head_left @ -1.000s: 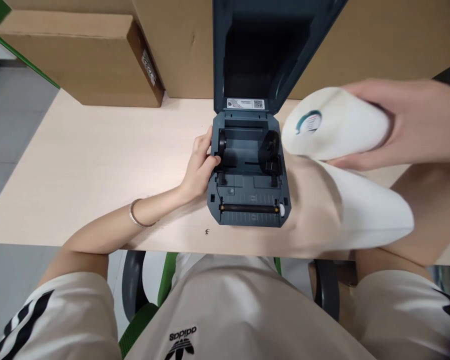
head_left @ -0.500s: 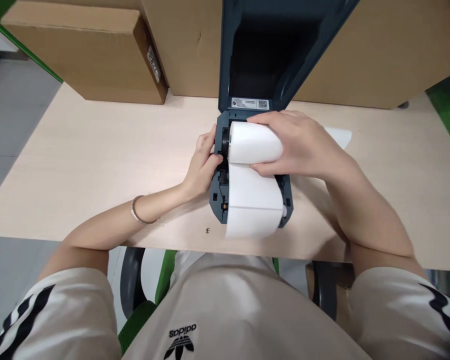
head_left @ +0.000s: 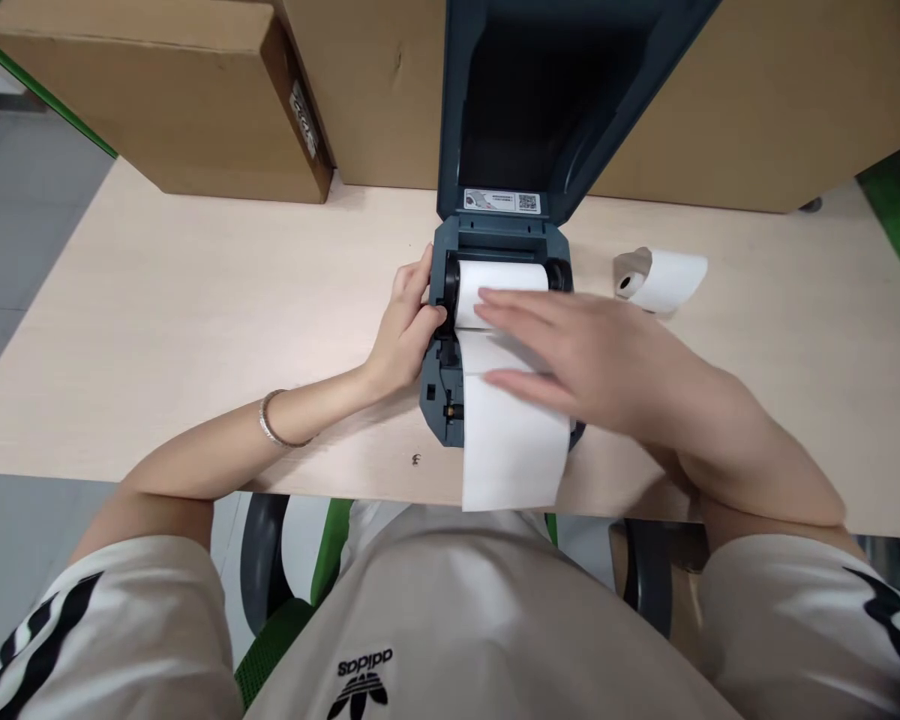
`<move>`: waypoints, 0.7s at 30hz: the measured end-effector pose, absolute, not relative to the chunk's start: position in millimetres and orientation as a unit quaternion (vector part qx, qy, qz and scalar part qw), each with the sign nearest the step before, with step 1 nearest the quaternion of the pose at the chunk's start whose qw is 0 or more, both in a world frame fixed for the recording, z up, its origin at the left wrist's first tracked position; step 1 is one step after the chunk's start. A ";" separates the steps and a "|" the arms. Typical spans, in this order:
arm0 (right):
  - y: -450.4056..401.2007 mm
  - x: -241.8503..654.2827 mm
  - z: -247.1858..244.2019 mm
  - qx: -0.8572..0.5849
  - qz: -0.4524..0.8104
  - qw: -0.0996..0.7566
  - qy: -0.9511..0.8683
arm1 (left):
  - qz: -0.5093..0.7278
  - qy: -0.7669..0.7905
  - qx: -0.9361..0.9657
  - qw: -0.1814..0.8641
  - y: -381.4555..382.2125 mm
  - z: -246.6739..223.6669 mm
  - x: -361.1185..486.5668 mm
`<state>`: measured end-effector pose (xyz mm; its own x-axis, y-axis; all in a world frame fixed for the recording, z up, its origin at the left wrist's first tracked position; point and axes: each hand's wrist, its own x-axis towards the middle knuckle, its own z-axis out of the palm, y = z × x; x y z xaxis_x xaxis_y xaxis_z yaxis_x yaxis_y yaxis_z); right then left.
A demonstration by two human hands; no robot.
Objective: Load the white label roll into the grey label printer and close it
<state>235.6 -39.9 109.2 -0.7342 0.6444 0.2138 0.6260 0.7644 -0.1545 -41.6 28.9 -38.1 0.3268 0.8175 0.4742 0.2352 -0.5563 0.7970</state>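
Observation:
A dark blue label printer (head_left: 441,395) stands on the table with its lid (head_left: 450,120) raised. Inside it lies a white label roll (head_left: 504,278), seated between two black holders. The loose label strip (head_left: 514,455) runs toward me over the printer's front and past the table edge. My left hand (head_left: 405,330) grips the printer's left side, thumb on the inner rim. Over the roll and strip, my right hand (head_left: 570,350) is held with fingers stretched and apart, slightly blurred; whether it touches the paper I cannot tell. It hides the printer's right side.
A smaller white paper roll (head_left: 656,280) with a loose end lies right of the printer on the table (head_left: 232,290). At the back left stands a cardboard box (head_left: 157,120). A cardboard panel (head_left: 720,120) rises behind. A small dark bit (head_left: 416,460) lies near the front edge.
My right hand has let go of the label roll and moved down toward me. The roll sits lower in the printer, and the strip hangs further forward. My left hand has stayed put.

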 end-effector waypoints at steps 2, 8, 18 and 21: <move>-65.3 235.1 109.9 -0.311 0.023 0.136 -0.940 | 0.456 0.352 0.752 0.321 28.7 -37.2 -42.6; -94.9 231.4 107.3 -0.255 0.018 0.102 -0.961 | 0.454 0.355 0.741 0.344 28.0 -33.3 -42.1; -92.9 250.3 112.1 -0.254 0.098 0.137 -0.952 | 0.461 0.395 0.702 0.373 20.3 -33.8 -38.6; -64.5 257.1 140.8 -0.337 0.137 0.184 -0.913 | 0.466 0.403 0.683 0.393 18.7 -31.7 -32.9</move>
